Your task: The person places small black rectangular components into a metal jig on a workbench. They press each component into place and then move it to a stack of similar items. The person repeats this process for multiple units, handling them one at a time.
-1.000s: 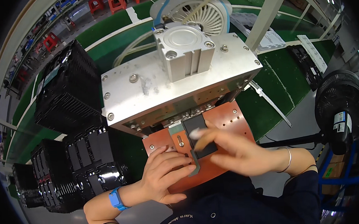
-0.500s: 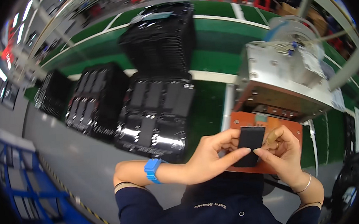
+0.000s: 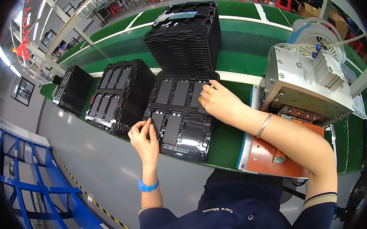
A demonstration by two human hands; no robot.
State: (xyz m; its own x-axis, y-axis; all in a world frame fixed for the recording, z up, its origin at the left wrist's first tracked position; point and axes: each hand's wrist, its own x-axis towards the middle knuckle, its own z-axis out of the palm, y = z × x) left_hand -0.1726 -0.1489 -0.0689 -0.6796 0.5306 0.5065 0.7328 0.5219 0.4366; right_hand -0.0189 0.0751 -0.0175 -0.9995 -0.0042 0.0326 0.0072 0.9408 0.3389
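Black plastic forms the tray (image 3: 194, 135) at the centre of the frame, where a dark flat block (image 3: 196, 95) lies in the upper-right compartment, partly under our right hand (image 3: 218, 102). Its fingers bend over the block; whether they grip it, we cannot tell. Our left hand (image 3: 145, 142) is part-open beside the tray's left rim, with nothing visibly held. We do best to square the block with its compartment walls and guide it by the edges. Green bench (image 3: 229, 141) shows right of the tray, giving us room; the tall stack (image 3: 183, 45) bounds us above, the neighbouring stack (image 3: 137, 98) at left.
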